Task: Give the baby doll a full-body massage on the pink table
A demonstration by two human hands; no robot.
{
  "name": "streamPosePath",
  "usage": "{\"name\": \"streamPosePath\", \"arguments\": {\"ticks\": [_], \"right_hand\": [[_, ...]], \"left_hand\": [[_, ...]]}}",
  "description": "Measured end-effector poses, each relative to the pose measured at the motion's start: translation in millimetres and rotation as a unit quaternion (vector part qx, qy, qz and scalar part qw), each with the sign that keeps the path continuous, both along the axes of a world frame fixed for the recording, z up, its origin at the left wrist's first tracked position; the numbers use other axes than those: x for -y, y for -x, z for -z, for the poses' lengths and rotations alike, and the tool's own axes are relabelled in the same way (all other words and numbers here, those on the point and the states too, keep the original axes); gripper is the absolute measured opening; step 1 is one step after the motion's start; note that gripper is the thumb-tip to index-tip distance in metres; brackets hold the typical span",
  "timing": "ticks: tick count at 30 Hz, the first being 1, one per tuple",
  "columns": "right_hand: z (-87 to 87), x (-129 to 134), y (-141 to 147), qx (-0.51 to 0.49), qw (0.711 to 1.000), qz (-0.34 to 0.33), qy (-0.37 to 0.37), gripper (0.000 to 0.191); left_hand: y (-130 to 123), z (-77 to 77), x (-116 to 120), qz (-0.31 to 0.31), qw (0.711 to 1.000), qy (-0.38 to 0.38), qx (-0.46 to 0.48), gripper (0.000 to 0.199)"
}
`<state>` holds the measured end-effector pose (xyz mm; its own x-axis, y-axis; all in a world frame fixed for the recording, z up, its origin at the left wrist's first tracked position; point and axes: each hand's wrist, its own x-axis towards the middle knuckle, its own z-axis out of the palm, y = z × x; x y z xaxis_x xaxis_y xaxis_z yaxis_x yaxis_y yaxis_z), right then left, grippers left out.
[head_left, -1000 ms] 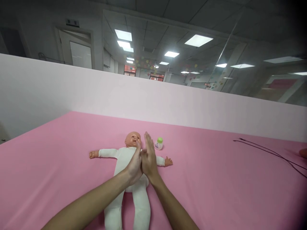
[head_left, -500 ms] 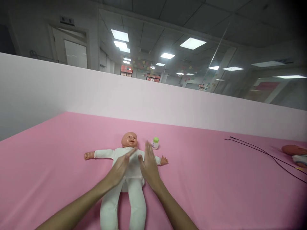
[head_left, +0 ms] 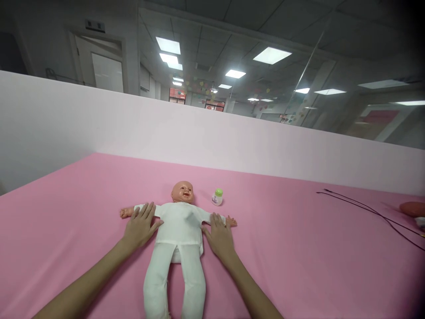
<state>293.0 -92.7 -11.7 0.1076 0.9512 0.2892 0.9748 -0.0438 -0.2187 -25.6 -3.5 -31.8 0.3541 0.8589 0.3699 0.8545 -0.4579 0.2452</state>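
Observation:
A baby doll in white cloth lies on its back with both arms stretched out sideways. My left hand lies flat, fingers spread, over the doll's arm on the left of the view. On the other side, my right hand rests open against the doll's other arm, its fingertips on the white sleeve. Both hands are palm down and hold nothing. Beside the doll's head stands a small clear bottle with a green cap.
Pink sheeting covers the surface. A low white wall runs along the back, with glass above it. Thin black cables lie at the right. Another doll's head, partly out of view, is at the right edge.
My hands have moved apart, from nearly together above the doll's chest outward and down onto its two arms. The doll and the bottle lie as before.

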Motion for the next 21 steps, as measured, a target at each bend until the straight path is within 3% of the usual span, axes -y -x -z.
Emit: {"name": "streamPosePath", "arguments": {"ticks": [3,6,11,14,16,21], "right_hand": [[1.6,6,-12,0.034,0.999,0.018,-0.015,0.074],[-8.3,9,-9,0.047,0.998,0.034,0.012,0.075],[-35.3,5,23,-0.032,0.998,-0.024,0.054,0.083],[-35.7,1,39,-0.083,0.988,-0.085,0.095,0.082],[-30.1,-1,43,-0.085,0.987,-0.079,0.116,0.078],[-21.8,1,22,0.01,0.998,0.003,0.067,0.06]], "left_hand": [[10,1.5,-2,-0.019,1.0,-0.012,-0.002,0.063],[7,-5.6,-1,0.011,0.999,0.012,0.03,0.064],[-30,-30.0,9,0.141,0.984,0.08,0.078,0.07],[-50,-35.0,14,0.216,0.967,0.112,0.071,0.073],[-53,-32.0,15,0.239,0.962,0.118,0.058,0.072],[-23,-17.3,8,0.164,0.979,0.121,0.0,0.071]]}}
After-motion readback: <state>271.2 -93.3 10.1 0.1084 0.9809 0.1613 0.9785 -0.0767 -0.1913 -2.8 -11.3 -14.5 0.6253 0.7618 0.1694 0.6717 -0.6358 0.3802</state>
